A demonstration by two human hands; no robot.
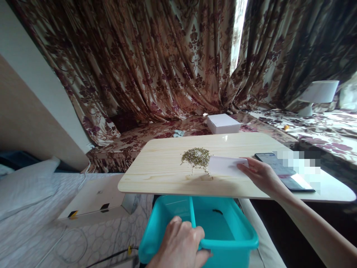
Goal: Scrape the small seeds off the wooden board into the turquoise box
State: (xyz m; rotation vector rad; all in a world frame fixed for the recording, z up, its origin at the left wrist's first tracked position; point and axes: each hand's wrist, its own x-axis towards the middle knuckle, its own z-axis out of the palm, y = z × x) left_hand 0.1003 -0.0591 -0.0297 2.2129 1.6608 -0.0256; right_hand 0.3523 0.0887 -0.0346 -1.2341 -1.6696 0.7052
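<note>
My left hand (182, 242) is closed around the near rim of a turquoise plastic bin (242, 230), beside its divider. The bin sits under the front edge of a light wooden tabletop (156, 178). Between thumb and fingers, my right hand (259, 171) pinches a white card (225, 165) that lies low over the table. The card's left edge meets a heap of small green and whitish grains (196, 157), with some grains scattered toward the front. A small dark piece (217, 211) lies in the bin's right compartment.
A tablet (287, 173) lies on the table right of my right hand. Behind the table stands a white box (223, 123) on a patterned surface, with a lamp (320, 93) farther right. A white carton (95, 197) and cables lie on the bed at left.
</note>
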